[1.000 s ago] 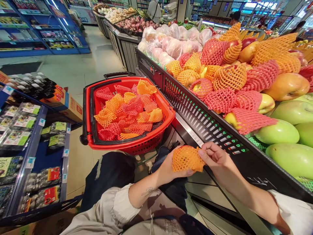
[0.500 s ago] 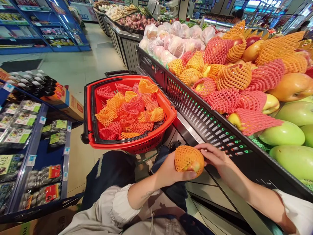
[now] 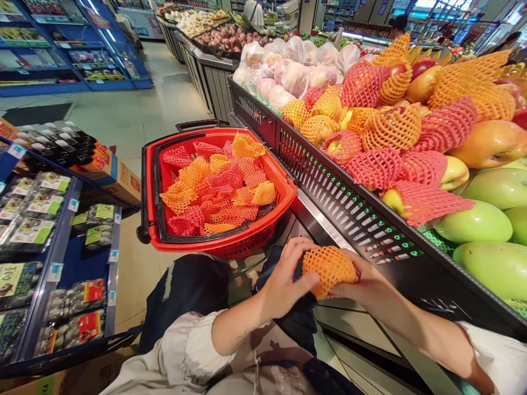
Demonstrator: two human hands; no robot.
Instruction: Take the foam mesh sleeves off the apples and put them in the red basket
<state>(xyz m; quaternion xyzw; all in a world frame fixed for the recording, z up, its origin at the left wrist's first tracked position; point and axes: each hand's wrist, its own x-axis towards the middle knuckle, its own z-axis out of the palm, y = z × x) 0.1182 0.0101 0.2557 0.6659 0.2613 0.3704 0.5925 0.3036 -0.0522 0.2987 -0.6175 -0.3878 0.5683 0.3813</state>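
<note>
An apple in an orange foam net (image 3: 329, 270) is between my two hands, above my lap. My right hand (image 3: 366, 280) grips it from the right, its fingers wrapped around the side and underneath. On the left, my left hand (image 3: 282, 282) has its thumb against the net in front and its fingers near the top, with a gap at the palm. The net covers most of the fruit's surface. Just beyond my knees stands a red shopping basket (image 3: 284, 200), holding several pink and orange foam nets (image 3: 224, 178); whether fruit lies within them is hard to tell.
A black slatted display bin (image 3: 313, 170) on the right holds net-wrapped fruit (image 3: 393, 129), bare green fruit (image 3: 473, 222) and bagged pink fruit (image 3: 296, 77). Packaged goods (image 3: 31, 233) fill a low shelf on the left. Dark bottles (image 3: 61, 145) stand behind it.
The apple has shifted slightly right and turned, so the net faces me. My right hand has closed around it; my left hand has moved back to its left side, loosening its grip.
</note>
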